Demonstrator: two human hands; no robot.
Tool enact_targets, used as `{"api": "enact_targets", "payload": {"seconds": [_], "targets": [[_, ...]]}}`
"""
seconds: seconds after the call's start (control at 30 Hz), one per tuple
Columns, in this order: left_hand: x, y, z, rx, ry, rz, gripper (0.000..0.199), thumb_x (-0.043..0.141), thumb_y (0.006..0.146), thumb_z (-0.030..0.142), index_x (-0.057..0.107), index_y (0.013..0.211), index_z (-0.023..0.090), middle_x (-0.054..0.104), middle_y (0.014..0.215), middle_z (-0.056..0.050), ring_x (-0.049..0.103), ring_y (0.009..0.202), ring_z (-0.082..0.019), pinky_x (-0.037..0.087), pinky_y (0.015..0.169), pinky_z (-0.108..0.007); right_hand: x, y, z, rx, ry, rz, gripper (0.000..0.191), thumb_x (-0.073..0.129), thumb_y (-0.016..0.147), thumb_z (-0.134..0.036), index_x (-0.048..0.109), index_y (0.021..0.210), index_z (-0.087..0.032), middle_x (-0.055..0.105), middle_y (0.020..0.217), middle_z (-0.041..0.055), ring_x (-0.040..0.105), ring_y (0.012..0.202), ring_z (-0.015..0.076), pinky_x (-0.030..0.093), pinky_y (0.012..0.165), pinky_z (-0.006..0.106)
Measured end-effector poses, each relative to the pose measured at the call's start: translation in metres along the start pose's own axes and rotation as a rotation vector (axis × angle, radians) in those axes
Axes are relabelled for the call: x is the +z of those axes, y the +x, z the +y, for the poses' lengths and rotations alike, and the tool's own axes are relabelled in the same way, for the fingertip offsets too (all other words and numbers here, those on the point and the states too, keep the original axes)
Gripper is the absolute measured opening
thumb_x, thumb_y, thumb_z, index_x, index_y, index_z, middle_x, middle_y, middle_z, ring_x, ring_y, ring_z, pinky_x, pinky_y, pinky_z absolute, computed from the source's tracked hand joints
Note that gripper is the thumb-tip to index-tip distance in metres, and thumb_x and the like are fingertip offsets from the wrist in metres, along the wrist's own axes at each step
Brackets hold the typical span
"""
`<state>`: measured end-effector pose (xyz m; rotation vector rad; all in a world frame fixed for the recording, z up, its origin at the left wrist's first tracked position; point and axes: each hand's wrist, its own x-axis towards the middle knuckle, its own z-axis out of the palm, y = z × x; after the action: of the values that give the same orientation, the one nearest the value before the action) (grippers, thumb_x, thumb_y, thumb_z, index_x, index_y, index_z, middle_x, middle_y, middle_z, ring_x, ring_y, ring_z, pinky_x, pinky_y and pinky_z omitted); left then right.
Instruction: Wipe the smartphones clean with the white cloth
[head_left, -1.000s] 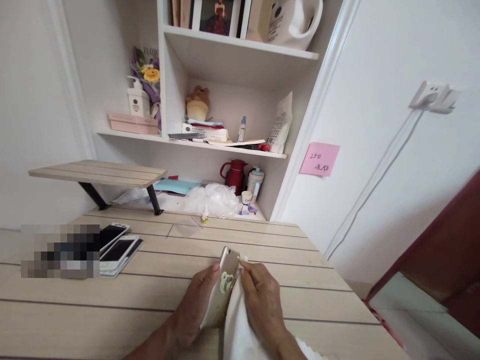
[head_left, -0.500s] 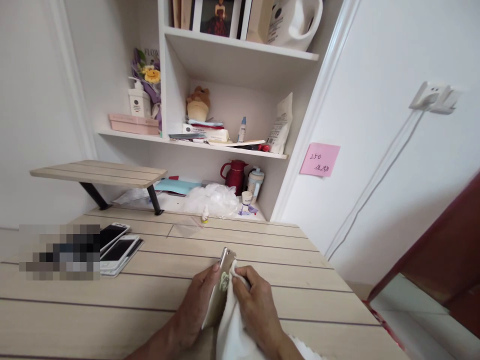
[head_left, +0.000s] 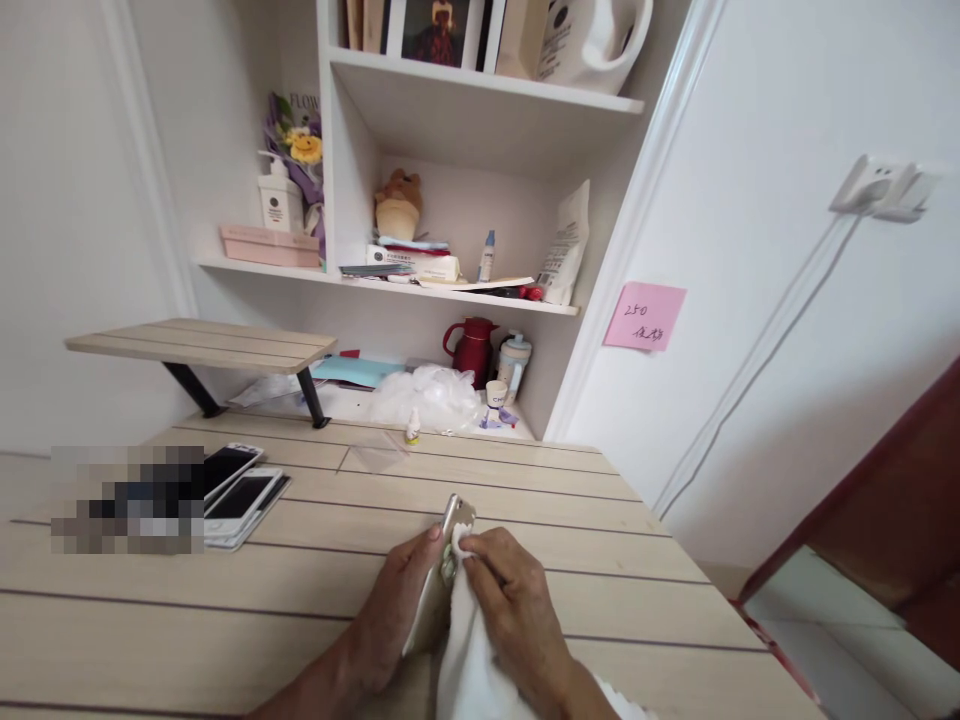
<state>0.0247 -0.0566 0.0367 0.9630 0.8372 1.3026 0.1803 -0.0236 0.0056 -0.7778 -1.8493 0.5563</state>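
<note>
My left hand (head_left: 390, 600) grips a gold smartphone (head_left: 433, 600), held tilted on edge with its back toward my right hand. A green cartoon sticker (head_left: 448, 568) on the phone's back is partly hidden. My right hand (head_left: 514, 610) is shut on a white cloth (head_left: 472, 650) and presses it against the phone's back. The cloth hangs down onto the light wooden table (head_left: 600, 590). Two more smartphones (head_left: 240, 500) lie stacked at the table's left, partly beside a pixelated patch.
A clear plastic sheet (head_left: 379, 452) and a small dropper bottle (head_left: 412, 428) lie near the table's far edge. Behind stand a low wooden shelf (head_left: 199, 340), a crumpled plastic bag (head_left: 427, 398) and white shelves (head_left: 450, 300). A red frame (head_left: 847, 500) stands at the right.
My right hand and the cloth have moved left across the phone's back and now cover most of the sticker. The left hand and phone have barely moved.
</note>
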Motion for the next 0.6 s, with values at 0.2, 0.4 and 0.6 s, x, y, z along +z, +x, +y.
{"api": "enact_targets", "payload": {"seconds": [0.2, 0.4, 0.6], "targets": [[-0.004, 0.001, -0.009, -0.014, -0.02, 0.049, 0.039, 0.069, 0.072, 0.056, 0.068, 0.081, 0.019, 0.069, 0.077, -0.007, 0.061, 0.089, -0.027, 0.047, 0.082, -0.034, 0.0, -0.001, 0.006, 0.029, -0.154, 0.006, 0.022, 0.047, 0.095, -0.019, 0.068, 0.091, -0.022, 0.064, 0.081, 0.004, 0.063, 0.074, 0.0183, 0.051, 0.071, 0.03], [0.002, 0.0, 0.001, 0.021, 0.03, 0.009, 0.038, 0.068, 0.073, 0.056, 0.069, 0.08, 0.019, 0.071, 0.084, -0.007, 0.06, 0.095, -0.027, 0.045, 0.087, -0.032, -0.003, 0.002, 0.001, -0.007, -0.087, -0.026, 0.022, 0.048, 0.094, -0.019, 0.069, 0.093, -0.023, 0.065, 0.085, 0.0036, 0.063, 0.078, 0.0176, 0.051, 0.073, 0.029], [-0.001, -0.001, -0.001, -0.004, 0.021, -0.01, 0.04, 0.067, 0.074, 0.057, 0.07, 0.082, 0.018, 0.071, 0.083, -0.008, 0.06, 0.095, -0.029, 0.045, 0.086, -0.033, -0.005, 0.004, 0.001, 0.01, -0.067, -0.011, 0.023, 0.049, 0.093, -0.019, 0.072, 0.093, -0.024, 0.064, 0.08, 0.0029, 0.062, 0.073, 0.017, 0.05, 0.069, 0.028]]}}
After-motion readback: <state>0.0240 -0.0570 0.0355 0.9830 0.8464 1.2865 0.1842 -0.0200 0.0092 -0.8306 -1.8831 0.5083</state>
